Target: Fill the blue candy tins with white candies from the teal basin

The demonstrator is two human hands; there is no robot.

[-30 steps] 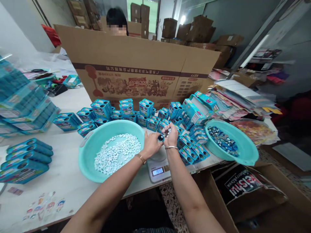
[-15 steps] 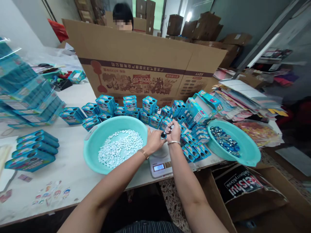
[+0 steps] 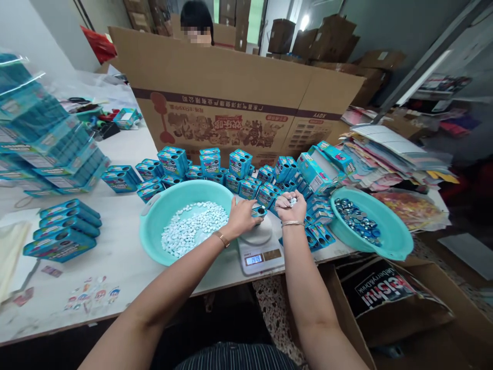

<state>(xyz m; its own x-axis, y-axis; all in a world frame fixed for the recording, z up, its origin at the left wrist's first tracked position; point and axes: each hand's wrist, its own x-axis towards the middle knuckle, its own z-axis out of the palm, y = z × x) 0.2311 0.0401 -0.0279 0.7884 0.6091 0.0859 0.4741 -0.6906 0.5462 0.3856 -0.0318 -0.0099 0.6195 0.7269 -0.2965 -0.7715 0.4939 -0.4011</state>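
Observation:
My left hand point(image 3: 242, 218) is closed around a small blue candy box point(image 3: 260, 211), its round dark opening facing up, over the pan of a white digital scale point(image 3: 262, 261). A white candy shows at the opening's edge. Just right of the box, my right hand point(image 3: 291, 206) is cupped, palm up, around several white candies point(image 3: 293, 202). Left of the scale stands a turquoise basin point(image 3: 151, 241) with many white candies point(image 3: 194, 226) in it. The scale's display is lit; the lower part of the box is hidden by my fingers.
Blue boxes point(image 3: 241, 163) stand in rows behind the basin. A second turquoise basin point(image 3: 396, 241) holds shiny blue pieces. At the back rises a large cardboard sheet point(image 3: 239, 77), with a person behind it. Wrapped boxes point(image 3: 50, 133) are stacked at left; an open carton point(image 3: 423, 329) stands below right.
My right hand has moved right, away from the box, with its candies still in the palm. The left hand keeps the box, now more visible. The number on the display has changed.

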